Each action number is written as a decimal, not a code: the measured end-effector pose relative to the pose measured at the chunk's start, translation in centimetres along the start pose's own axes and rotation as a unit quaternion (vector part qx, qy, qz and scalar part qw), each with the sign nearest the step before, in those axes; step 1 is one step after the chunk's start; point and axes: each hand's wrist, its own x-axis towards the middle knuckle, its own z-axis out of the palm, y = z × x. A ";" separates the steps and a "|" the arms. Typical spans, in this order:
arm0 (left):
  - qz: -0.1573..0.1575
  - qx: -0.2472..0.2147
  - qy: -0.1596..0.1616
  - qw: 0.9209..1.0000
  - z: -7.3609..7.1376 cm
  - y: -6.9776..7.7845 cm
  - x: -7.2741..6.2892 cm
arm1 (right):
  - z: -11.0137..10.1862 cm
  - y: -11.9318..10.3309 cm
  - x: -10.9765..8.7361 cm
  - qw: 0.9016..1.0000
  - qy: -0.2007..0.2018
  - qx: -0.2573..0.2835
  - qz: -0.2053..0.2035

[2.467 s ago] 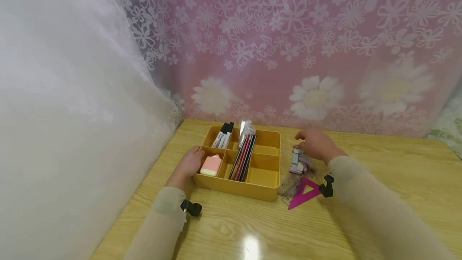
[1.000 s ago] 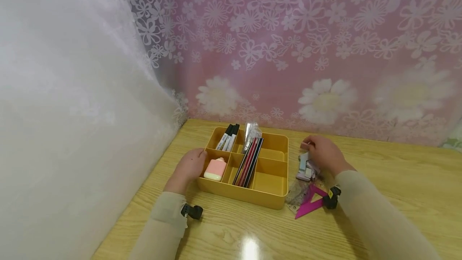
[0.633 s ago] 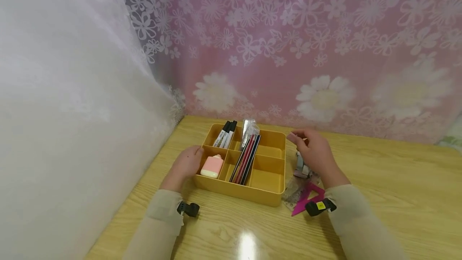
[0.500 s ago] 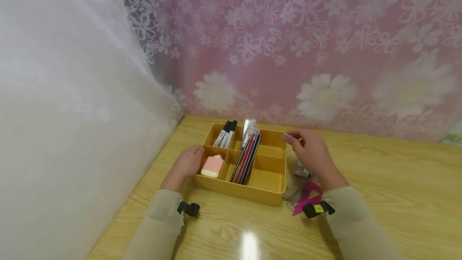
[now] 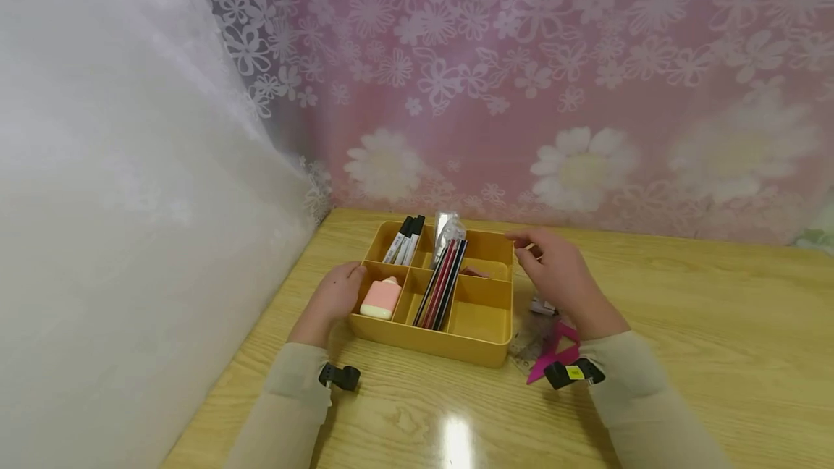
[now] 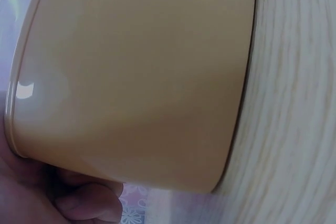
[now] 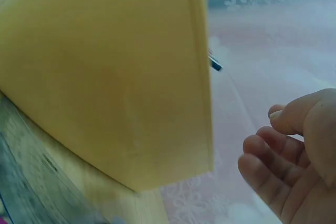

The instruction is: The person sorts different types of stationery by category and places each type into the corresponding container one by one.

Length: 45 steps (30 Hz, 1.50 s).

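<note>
The person's left hand (image 5: 334, 299) grips the left side of a yellow divided tray (image 5: 426, 344), fingers clamped on its wall at the rim. The right hand (image 5: 559, 275) hovers by the tray's back right corner, holding nothing, its thumb apart from the loosely bent fingers. A small pinkish piece (image 5: 477, 273) lies in the back right compartment, near the divider. Pencils (image 5: 440, 286) lean from the front middle compartment; a pink bottle (image 5: 381, 298) lies in the front left one. A magenta triangle (image 5: 540, 370) rests right of the tray, partly hidden.
</note>
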 end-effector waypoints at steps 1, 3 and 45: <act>-0.002 -0.001 0.000 1.000 0.0 0.0 0.0 | -0.2 0.1 0.0 1.000 0.000 0.000 0.001; -0.003 -0.002 0.000 1.000 0.0 -0.1 0.0 | -0.6 0.6 0.0 1.000 -0.003 -0.005 0.008; -0.004 -0.014 0.001 1.000 0.0 -0.1 0.0 | 0.6 4.5 -0.2 0.978 -0.139 -0.143 0.060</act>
